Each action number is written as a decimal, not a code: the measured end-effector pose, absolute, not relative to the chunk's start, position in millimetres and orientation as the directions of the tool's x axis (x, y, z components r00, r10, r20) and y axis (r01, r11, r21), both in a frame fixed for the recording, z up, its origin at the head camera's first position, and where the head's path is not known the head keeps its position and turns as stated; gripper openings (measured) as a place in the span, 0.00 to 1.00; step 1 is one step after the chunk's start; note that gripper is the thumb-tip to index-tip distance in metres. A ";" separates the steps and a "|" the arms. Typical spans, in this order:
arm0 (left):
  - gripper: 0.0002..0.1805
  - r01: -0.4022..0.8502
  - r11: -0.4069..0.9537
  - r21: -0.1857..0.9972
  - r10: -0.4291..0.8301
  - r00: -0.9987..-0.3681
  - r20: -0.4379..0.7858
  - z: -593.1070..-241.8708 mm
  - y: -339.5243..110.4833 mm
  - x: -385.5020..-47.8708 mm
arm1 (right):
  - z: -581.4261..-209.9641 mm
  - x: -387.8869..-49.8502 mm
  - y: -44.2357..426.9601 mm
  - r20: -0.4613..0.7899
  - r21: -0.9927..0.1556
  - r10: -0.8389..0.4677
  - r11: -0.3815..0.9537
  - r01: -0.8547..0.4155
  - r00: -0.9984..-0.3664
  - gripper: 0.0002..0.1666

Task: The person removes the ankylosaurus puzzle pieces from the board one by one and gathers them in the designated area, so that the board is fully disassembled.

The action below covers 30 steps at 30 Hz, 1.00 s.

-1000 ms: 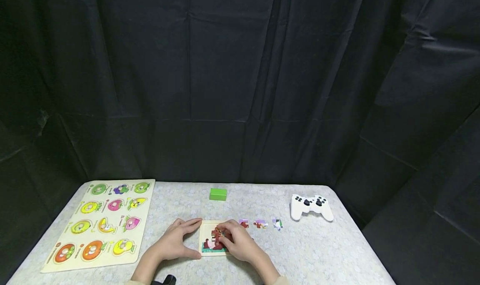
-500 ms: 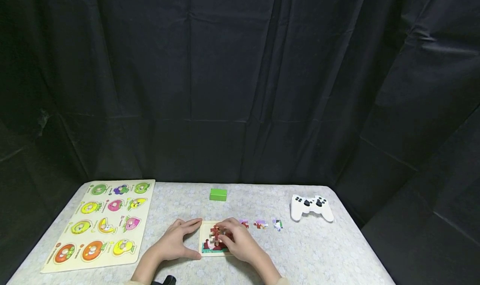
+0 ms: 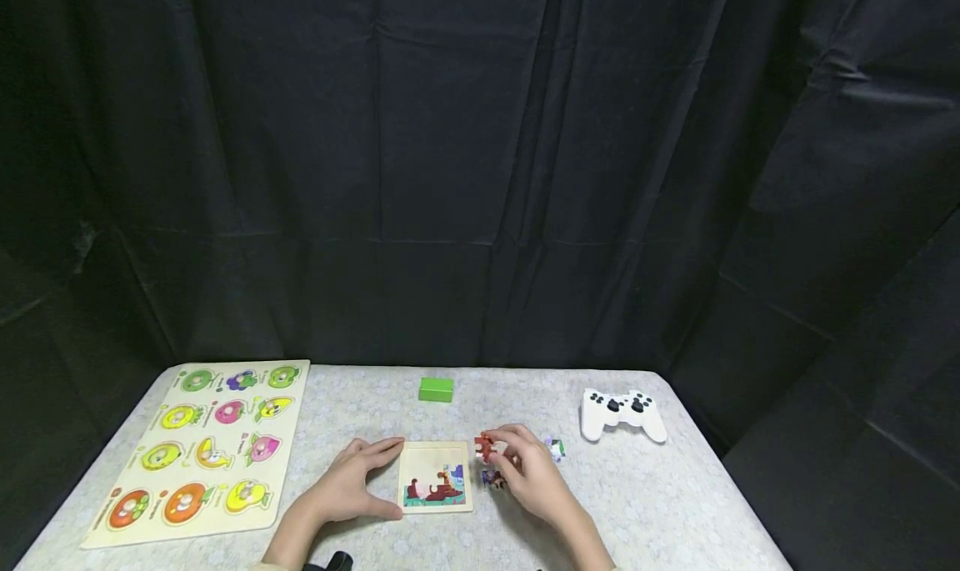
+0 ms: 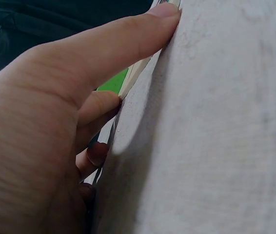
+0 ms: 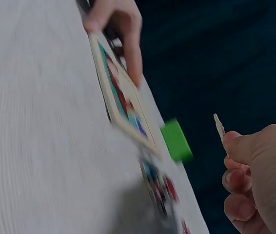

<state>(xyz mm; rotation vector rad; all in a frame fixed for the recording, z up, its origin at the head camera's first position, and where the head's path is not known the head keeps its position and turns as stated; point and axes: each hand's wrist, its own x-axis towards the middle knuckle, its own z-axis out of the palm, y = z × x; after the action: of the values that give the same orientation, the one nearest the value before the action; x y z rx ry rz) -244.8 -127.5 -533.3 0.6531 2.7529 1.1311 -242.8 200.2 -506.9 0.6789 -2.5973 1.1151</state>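
A square wooden puzzle frame (image 3: 435, 446) lies on the table, with joined pieces (image 3: 435, 494) along its lower part and a bare upper part. My left hand (image 3: 345, 483) rests at its left side, thumb at the lower corner and fingers at the upper one. To the right of the frame, my right hand (image 3: 531, 475) pinches a red puzzle piece (image 3: 483, 448) between thumb and fingers; the right wrist view shows this piece (image 5: 219, 126) edge-on, held above the table. A dark piece (image 3: 492, 478) lies below that hand, and a white and green piece (image 3: 556, 448) beyond it.
A fruit puzzle board (image 3: 288, 446) covers the table's left side. Behind the frame stands a green block (image 3: 436, 389). A white game controller (image 3: 622, 415) lies at the right. Black cloth (image 3: 450, 179) hangs behind the table.
My right hand has moved right, off the frame, carrying the red piece out of it. The frame's upper part is now uncovered. My left hand has stayed in place.
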 end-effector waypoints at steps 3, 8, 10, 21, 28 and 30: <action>0.57 0.349 0.634 0.690 0.424 -0.903 0.068 -533.8 -127.4 -244.5 | -508.5 -241.9 220.6 0.390 -0.631 -0.267 0.620 -0.467 -0.881 0.17; 0.57 0.345 0.640 0.687 0.420 -0.905 0.064 -534.9 -126.4 -245.4 | -513.4 -237.2 250.1 0.398 -0.645 -0.204 0.632 -0.431 -0.895 0.17; 0.57 0.342 0.638 0.690 0.417 -0.907 0.064 -534.6 -125.7 -246.1 | -517.3 -234.4 258.8 0.397 -0.650 -0.196 0.630 -0.426 -0.896 0.16; 0.57 0.337 0.646 0.685 0.407 -0.911 0.064 -533.5 -125.9 -243.8 | -545.9 -231.1 273.9 0.397 -0.655 -0.219 0.612 -0.442 -0.891 0.12; 0.57 0.340 0.634 0.695 0.417 -0.907 0.063 -534.6 -126.6 -244.8 | -552.3 -231.5 273.5 0.406 -0.643 -0.219 0.621 -0.447 -0.887 0.11; 0.57 0.345 0.635 0.692 0.421 -0.905 0.065 -535.0 -127.1 -245.1 | -553.1 -230.4 272.4 0.424 -0.633 -0.223 0.620 -0.463 -0.878 0.12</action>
<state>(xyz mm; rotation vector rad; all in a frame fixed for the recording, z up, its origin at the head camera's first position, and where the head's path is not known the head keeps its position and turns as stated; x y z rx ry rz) -245.1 -127.1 -535.0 0.6456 2.7467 1.1292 -230.4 272.4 -553.1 0.5547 -2.5423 1.1201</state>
